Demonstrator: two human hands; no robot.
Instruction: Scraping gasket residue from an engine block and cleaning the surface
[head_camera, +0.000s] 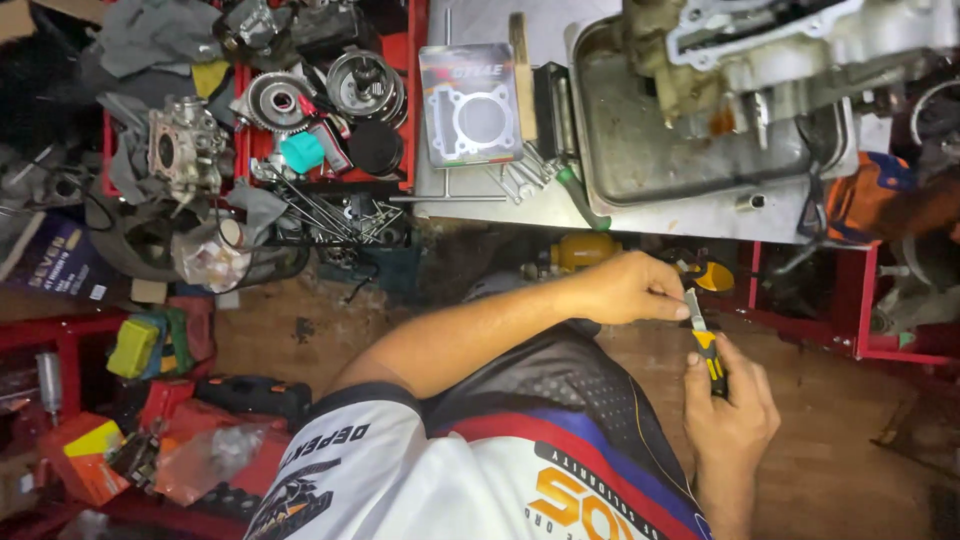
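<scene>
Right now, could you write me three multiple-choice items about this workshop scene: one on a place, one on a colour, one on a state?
1. Where does the packaged gasket lie?
A. on the metal table, left of the metal tray
B. on the floor
C. inside the tray

2. What colours has the handle of the utility knife?
A. all red
B. yellow and black
C. white and green

3. How is the knife held?
A. it lies untouched
B. one hand only
C. right hand grips the handle, left hand pinches the blade end

Answers: 1 A, the pack rests on the tabletop beside the tray. 2 B, both colours show between the fingers. 3 C, both hands meet on the knife.
</scene>
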